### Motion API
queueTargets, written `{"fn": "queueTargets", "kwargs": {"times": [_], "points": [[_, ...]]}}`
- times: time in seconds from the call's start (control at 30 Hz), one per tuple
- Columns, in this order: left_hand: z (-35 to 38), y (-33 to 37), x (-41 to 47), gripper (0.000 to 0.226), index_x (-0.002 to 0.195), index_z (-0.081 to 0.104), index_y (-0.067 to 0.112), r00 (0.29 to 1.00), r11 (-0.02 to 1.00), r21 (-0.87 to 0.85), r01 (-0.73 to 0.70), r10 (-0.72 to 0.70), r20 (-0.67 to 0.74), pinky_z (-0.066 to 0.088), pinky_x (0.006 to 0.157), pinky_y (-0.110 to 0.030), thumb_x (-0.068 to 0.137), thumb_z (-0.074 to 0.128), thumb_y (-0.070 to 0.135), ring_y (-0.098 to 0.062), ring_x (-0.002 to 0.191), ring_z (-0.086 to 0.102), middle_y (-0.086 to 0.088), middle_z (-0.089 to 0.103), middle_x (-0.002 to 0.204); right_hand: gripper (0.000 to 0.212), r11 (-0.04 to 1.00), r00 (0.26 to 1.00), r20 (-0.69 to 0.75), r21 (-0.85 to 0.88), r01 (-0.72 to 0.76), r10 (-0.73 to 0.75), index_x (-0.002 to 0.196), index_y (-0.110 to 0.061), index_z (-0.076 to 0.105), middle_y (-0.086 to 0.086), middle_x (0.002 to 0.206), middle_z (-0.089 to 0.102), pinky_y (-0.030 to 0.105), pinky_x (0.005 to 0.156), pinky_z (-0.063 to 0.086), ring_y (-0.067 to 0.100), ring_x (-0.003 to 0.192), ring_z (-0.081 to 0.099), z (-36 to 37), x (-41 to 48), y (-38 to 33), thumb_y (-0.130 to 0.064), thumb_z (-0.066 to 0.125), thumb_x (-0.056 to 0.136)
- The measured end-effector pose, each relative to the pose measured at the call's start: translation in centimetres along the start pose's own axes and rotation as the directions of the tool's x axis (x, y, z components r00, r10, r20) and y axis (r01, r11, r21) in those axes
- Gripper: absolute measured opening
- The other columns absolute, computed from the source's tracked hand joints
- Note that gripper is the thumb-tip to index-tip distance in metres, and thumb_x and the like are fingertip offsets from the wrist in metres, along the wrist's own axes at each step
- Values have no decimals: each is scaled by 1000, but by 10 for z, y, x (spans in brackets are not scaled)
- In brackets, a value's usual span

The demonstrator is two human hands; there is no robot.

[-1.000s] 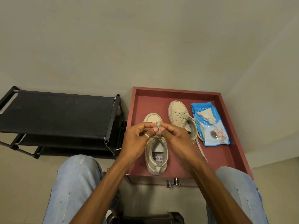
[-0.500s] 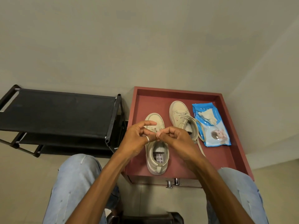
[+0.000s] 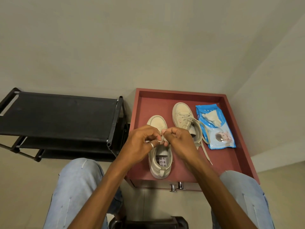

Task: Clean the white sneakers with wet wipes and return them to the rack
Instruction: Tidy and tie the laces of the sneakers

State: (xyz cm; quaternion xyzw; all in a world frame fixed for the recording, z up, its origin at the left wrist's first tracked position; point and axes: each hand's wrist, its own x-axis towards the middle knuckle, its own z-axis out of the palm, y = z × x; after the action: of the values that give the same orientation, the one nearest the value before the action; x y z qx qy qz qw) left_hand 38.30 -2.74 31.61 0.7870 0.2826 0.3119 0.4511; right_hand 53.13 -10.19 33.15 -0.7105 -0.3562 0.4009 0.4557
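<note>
1. Left hand (image 3: 140, 144): fingers curled, thumb and forefinger pinching the lace (image 3: 162, 140) of the near sneaker (image 3: 160, 165). A ring (image 3: 151, 145) sits on one finger.
2. Right hand (image 3: 179, 142): fingers curled, fingertips pinching the same lace and meeting the left hand's fingertips above the sneaker's middle.
3. Lace: only a small pale loop shows between the two hands. The fingers hide the rest.
4. Near sneaker: upright on its sole on the near-left part of the bench (image 3: 181, 93). Its heel is close to the near edge and its toe points toward the far edge. The hands cover its lacing, and a patterned insole shows in the opening.
5. Far sneaker (image 3: 181, 113): upright, to the right of the near sneaker and farther back, toe toward the far edge. The right hand hides whether the two shoes touch. Its loose lace (image 3: 206, 154) trails across the bench toward the near edge.
6. Wipes pack (image 3: 221, 134): blue, lying flat along the right edge, just beside the far sneaker. A white wipe (image 3: 212, 117) protrudes from its top.
7. Bench: red top with a raised rim, and two metal knobs (image 3: 176, 186) below the near edge.
8. Rack (image 3: 57, 116): black and tiered, standing on the floor just left of the bench, against the wall.
9. Knees in pale jeans (image 3: 74, 187): one on either side of the bench's near edge.
</note>
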Motion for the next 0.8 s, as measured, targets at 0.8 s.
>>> {"fn": "queueTargets", "kwargs": {"times": [0.8], "points": [[7, 7, 5, 10, 86, 60, 12, 820, 620, -569, 541, -540, 191, 43, 60, -26, 86, 68, 5, -13, 62, 50, -6, 60, 70, 9, 985, 994, 15, -134, 108, -107, 93, -28, 66, -7, 84, 71, 40, 81, 56, 7, 80, 67, -1, 9, 7, -34, 59, 93]]}}
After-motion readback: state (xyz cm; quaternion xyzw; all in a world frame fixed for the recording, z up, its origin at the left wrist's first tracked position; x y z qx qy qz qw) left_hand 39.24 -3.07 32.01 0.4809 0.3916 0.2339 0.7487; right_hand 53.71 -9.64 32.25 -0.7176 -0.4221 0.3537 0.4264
